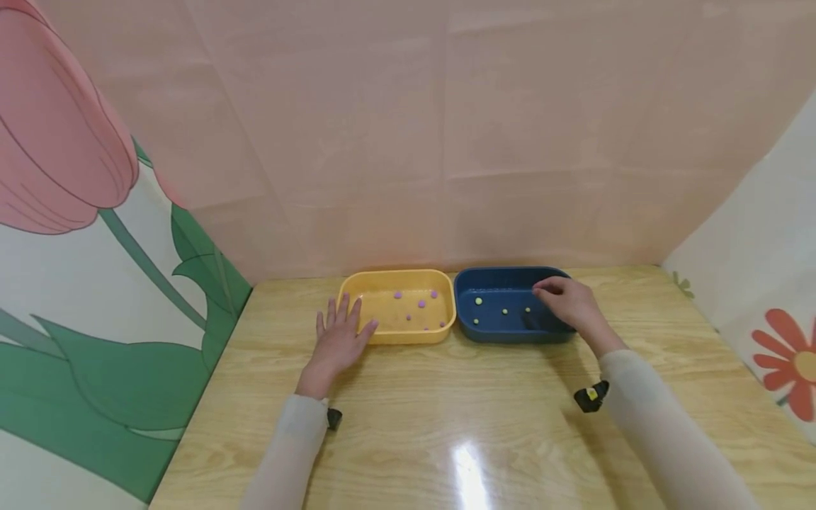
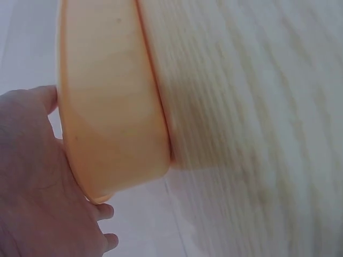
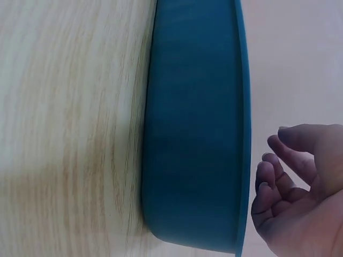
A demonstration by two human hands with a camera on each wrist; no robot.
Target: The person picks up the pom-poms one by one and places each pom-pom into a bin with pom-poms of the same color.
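Note:
My left hand (image 1: 340, 342) lies with fingers spread at the left end of a yellow tray (image 1: 397, 338). In the left wrist view the thumb of that hand reaches the rim of the yellow tray (image 2: 110, 101). Several small purple balls (image 1: 421, 304) lie inside. Above the right end of a dark blue tray (image 1: 510, 333) is my right hand (image 1: 569, 303), its thumb and forefinger tips close together and its other fingers curled. I cannot tell whether something tiny sits between those tips. Several small yellow-green balls (image 1: 478, 301) are in the blue tray.
Both trays stand side by side at the back of a wood-grain table (image 1: 408, 425), close to a pink backdrop (image 1: 382, 177). Flower-printed panels rise on both sides, a pink tulip (image 1: 57, 120) on the left and a red flower (image 1: 779, 347) on the right.

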